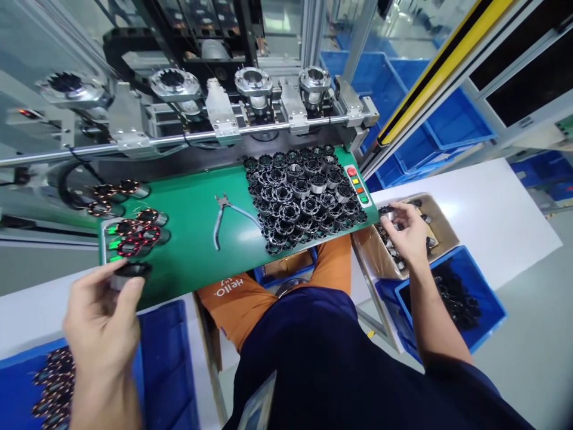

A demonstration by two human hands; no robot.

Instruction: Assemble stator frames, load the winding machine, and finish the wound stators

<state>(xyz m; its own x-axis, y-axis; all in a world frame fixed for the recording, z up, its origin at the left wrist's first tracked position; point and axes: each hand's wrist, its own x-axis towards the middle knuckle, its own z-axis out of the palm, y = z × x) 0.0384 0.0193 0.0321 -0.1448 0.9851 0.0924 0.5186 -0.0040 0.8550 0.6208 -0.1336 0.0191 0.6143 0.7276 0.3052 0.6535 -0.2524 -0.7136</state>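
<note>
My left hand (105,316) is closed around a dark stator core (129,272) at the left front of the green work surface (192,239). No copper shows on that core. Just behind it lie several copper-wound stators (147,233). At the right, my right hand (407,230) pinches another stator core (387,212) with a metal side and black top, above an open cardboard box (441,218) of similar cores. Between my hands, many unwound stator cores (308,203) stand packed together, with blue-handled cutting pliers (222,209) to their left.
A machine with several metal round holders (254,80) runs along the back. Right of the cores is a button panel (357,184). Blue bins stand on both sides: one (495,325) holds black parts, another (18,358) wound stators. A yellow-black post (443,71) rises at the right.
</note>
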